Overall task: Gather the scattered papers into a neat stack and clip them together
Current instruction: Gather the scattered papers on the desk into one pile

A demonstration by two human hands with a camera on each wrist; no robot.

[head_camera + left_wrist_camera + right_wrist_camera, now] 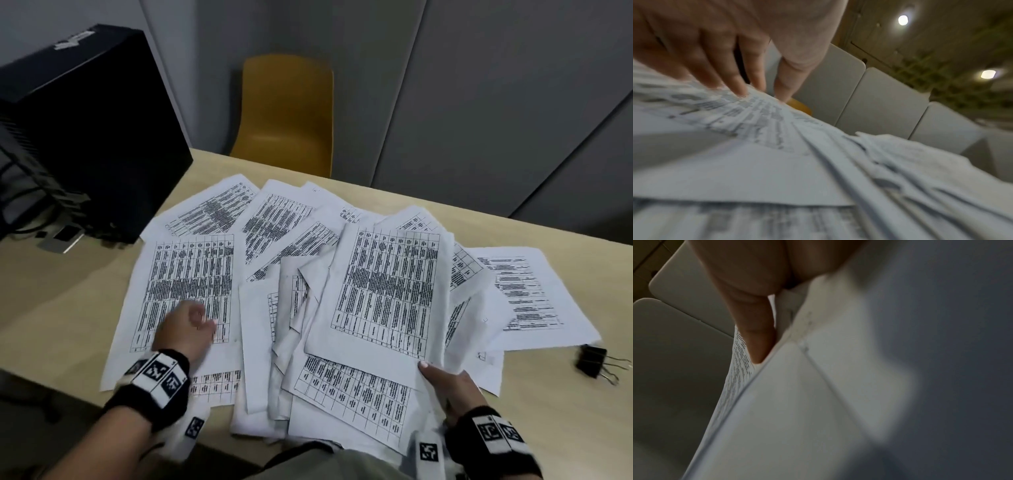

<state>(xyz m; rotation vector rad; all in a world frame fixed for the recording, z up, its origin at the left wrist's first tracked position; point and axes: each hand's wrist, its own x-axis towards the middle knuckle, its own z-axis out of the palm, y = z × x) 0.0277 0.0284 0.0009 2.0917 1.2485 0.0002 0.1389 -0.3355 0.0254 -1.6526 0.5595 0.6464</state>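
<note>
Several printed sheets with dense tables lie fanned over the tan table (68, 294). My right hand (445, 387) holds a loose, partly lifted bundle of papers (387, 284) by its near right corner, thumb on top and fingers hidden beneath. In the right wrist view a finger (754, 331) lies along the paper's edge (777, 402). My left hand (186, 330) rests on the big left sheet (191, 277), fingers straight with their tips pressed on the print (748, 110). A black binder clip (592, 359) lies on the table at the right, beyond the papers.
A black computer tower (85, 130) with cables stands at the back left of the table. A mustard yellow chair (284, 116) sits behind the far edge, before grey wall panels (479, 102). Bare tabletop shows left of the papers and around the clip.
</note>
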